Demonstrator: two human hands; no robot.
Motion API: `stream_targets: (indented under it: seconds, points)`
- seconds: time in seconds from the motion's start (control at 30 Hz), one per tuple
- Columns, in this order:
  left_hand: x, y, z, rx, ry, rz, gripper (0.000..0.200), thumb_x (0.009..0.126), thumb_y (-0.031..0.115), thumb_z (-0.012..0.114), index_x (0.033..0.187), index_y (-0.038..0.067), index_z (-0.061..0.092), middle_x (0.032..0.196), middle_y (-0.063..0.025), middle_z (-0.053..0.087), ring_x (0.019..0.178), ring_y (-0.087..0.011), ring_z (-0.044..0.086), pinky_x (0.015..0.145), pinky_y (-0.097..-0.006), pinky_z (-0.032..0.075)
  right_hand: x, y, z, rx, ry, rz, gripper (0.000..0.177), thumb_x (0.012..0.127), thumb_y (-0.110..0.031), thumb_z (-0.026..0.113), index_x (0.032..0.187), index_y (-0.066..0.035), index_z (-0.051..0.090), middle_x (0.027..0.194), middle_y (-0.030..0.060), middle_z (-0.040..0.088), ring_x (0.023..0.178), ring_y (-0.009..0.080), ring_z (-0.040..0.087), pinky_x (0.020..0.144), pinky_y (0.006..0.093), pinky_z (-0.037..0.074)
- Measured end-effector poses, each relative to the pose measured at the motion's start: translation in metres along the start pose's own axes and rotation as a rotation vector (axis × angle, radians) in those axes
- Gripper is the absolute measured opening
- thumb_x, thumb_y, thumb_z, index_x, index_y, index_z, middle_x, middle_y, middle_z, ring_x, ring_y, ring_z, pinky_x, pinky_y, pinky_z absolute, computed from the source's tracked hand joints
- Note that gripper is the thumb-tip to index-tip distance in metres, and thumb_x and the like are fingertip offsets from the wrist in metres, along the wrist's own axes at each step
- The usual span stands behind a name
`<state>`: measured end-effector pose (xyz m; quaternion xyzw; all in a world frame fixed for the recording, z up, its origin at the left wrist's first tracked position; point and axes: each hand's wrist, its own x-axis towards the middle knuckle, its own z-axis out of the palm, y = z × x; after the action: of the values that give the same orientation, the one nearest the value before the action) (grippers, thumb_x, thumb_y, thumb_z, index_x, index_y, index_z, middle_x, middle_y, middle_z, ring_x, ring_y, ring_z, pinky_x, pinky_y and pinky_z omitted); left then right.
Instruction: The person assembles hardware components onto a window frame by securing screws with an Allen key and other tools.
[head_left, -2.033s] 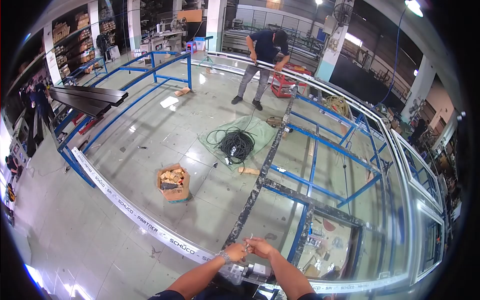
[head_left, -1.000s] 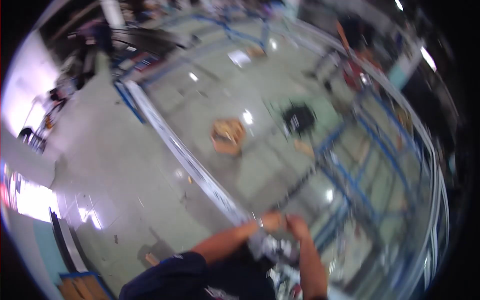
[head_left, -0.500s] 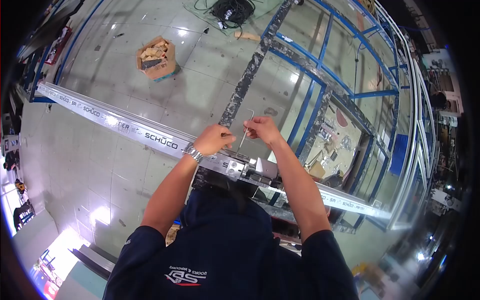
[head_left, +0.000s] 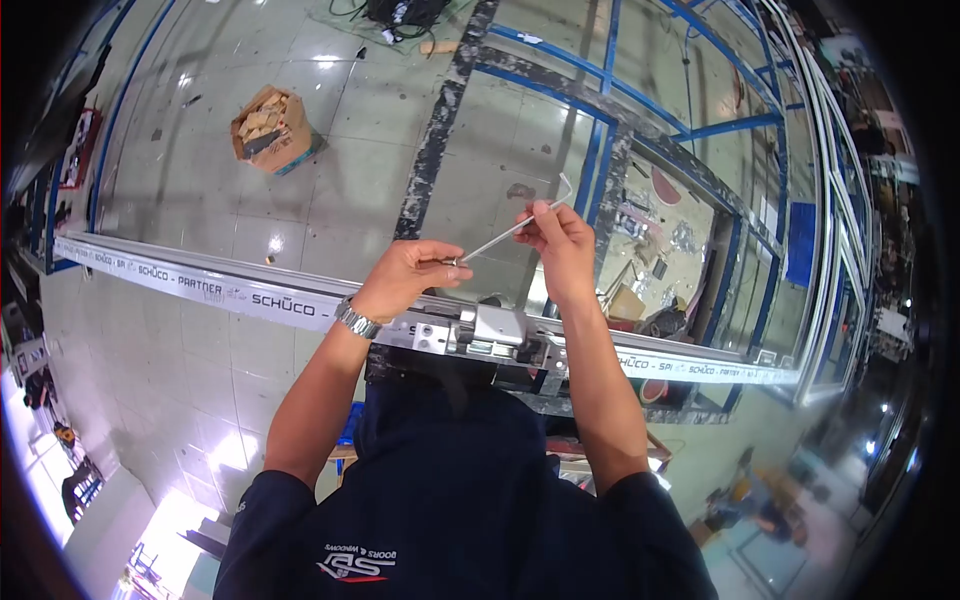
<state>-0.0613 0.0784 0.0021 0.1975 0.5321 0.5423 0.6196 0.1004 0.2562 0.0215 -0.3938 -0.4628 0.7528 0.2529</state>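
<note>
An L-shaped hex key [head_left: 497, 240] slants between my hands, its short bent end up at the right. My right hand [head_left: 562, 248] is closed around the key near that bend. With thumb and fingertips, my left hand [head_left: 405, 280] pinches a small metal piece [head_left: 458, 262], too small to name surely, at the key's lower tip. Just below the hands, a silver hinge-like fitting [head_left: 490, 328] sits on a long aluminium profile [head_left: 285, 305] wrapped in printed protective film. A metal watch is on my left wrist.
The profile runs across in front of my body. Beyond it stand a worn dark beam [head_left: 432, 150] and blue metal frames [head_left: 560, 90]. A cardboard box [head_left: 275, 135] of offcuts stands on the tiled floor. Another person [head_left: 765, 505] is blurred at lower right.
The hex key has swung from nearly upright to a slant, its tip now at my left fingertips. My right hand has shifted right, away from the fitting. The view has turned slightly.
</note>
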Motion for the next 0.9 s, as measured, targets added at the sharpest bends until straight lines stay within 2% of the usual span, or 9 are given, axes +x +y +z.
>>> stream_targets:
  seconds: [0.07, 0.27, 0.37, 0.47, 0.5, 0.57, 0.7, 0.8, 0.9]
  points:
    - [-0.002, 0.009, 0.017, -0.037, -0.039, 0.028, 0.024, 0.094, 0.004, 0.066, 0.117, -0.003, 0.063, 0.105, -0.015, 0.072, 0.1, -0.0218, 0.071, 0.087, -0.0318, 0.059, -0.014, -0.009, -0.007, 0.059, 0.031, -0.067, 0.022, 0.099, -0.02, 0.062, 0.1, 0.001, 0.067, 0.09, 0.0083, 0.069, 0.079, 0.0153, 0.066, 0.076, 0.0304, 0.056]
    - [-0.005, 0.016, 0.06, 0.01, -0.001, 0.001, 0.019, 0.094, 0.005, 0.066, 0.112, 0.0, 0.062, 0.106, -0.0136, 0.072, 0.096, -0.0209, 0.071, 0.082, -0.0309, 0.059, -0.043, -0.03, -0.04, 0.089, -0.066, -0.154, 0.023, 0.1, -0.019, 0.06, 0.104, 0.003, 0.067, 0.094, 0.0106, 0.07, 0.084, 0.0162, 0.067, 0.079, 0.0316, 0.056]
    - [-0.005, 0.016, 0.084, 0.104, -0.02, -0.014, 0.018, 0.094, 0.005, 0.066, 0.111, 0.001, 0.062, 0.105, -0.0132, 0.073, 0.096, -0.02, 0.071, 0.08, -0.0294, 0.057, -0.053, -0.039, -0.061, 0.138, -0.11, -0.124, 0.023, 0.1, -0.019, 0.06, 0.106, 0.003, 0.067, 0.092, 0.0093, 0.07, 0.085, 0.0145, 0.066, 0.079, 0.0301, 0.055]
    - [0.004, 0.012, 0.11, 0.27, -0.055, -0.027, 0.015, 0.092, 0.004, 0.067, 0.106, 0.001, 0.063, 0.104, -0.0107, 0.074, 0.09, -0.0148, 0.07, 0.08, -0.026, 0.052, -0.056, -0.043, -0.089, 0.023, -0.124, -0.109, 0.023, 0.1, -0.019, 0.061, 0.106, 0.002, 0.067, 0.09, 0.0075, 0.071, 0.084, 0.0126, 0.065, 0.079, 0.0281, 0.054]
    - [0.01, 0.006, 0.116, 0.34, -0.085, -0.026, 0.014, 0.091, 0.003, 0.068, 0.104, 0.001, 0.063, 0.104, -0.0101, 0.074, 0.089, -0.0136, 0.069, 0.081, -0.0254, 0.052, -0.055, -0.042, -0.096, -0.036, -0.122, -0.136, 0.021, 0.1, -0.02, 0.061, 0.102, 0.0, 0.068, 0.086, 0.0035, 0.07, 0.081, 0.0095, 0.064, 0.074, 0.0256, 0.052]
    - [0.019, -0.001, 0.133, 0.512, -0.089, -0.038, 0.01, 0.088, 0.003, 0.07, 0.096, 0.001, 0.064, 0.098, -0.0073, 0.075, 0.082, -0.0108, 0.066, 0.078, -0.025, 0.051, -0.051, -0.04, -0.113, -0.118, -0.167, -0.084, 0.021, 0.1, -0.02, 0.061, 0.1, -0.001, 0.067, 0.087, 0.0038, 0.07, 0.078, 0.009, 0.063, 0.072, 0.0256, 0.051]
    - [0.037, -0.002, 0.165, 0.788, -0.03, -0.032, 0.014, 0.083, 0.006, 0.073, 0.089, -0.002, 0.064, 0.083, -0.0075, 0.071, 0.079, -0.0124, 0.066, 0.072, -0.0277, 0.052, -0.039, -0.029, -0.133, -0.135, -0.21, 0.003, 0.022, 0.101, -0.022, 0.061, 0.094, -0.002, 0.066, 0.083, 0.0012, 0.068, 0.068, 0.0069, 0.06, 0.066, 0.0241, 0.05]
    - [0.054, -0.002, 0.178, 0.991, -0.129, -0.156, 0.017, 0.081, 0.008, 0.073, 0.09, -0.002, 0.064, 0.082, -0.0105, 0.071, 0.077, -0.015, 0.068, 0.072, -0.0297, 0.052, -0.023, -0.017, -0.145, -0.148, -0.289, 0.075, 0.023, 0.101, -0.023, 0.06, 0.095, -0.002, 0.066, 0.081, 0.0003, 0.066, 0.066, 0.0068, 0.06, 0.064, 0.0238, 0.05]
    - [0.063, -0.01, 0.184, 0.995, -0.139, -0.226, 0.016, 0.08, 0.011, 0.072, 0.089, -0.002, 0.067, 0.08, -0.0124, 0.072, 0.074, -0.0188, 0.07, 0.07, -0.032, 0.052, -0.012, -0.007, -0.151, -0.141, -0.36, 0.157, 0.023, 0.101, -0.023, 0.06, 0.095, -0.002, 0.066, 0.081, 0.0002, 0.066, 0.065, 0.0064, 0.059, 0.062, 0.0236, 0.049]
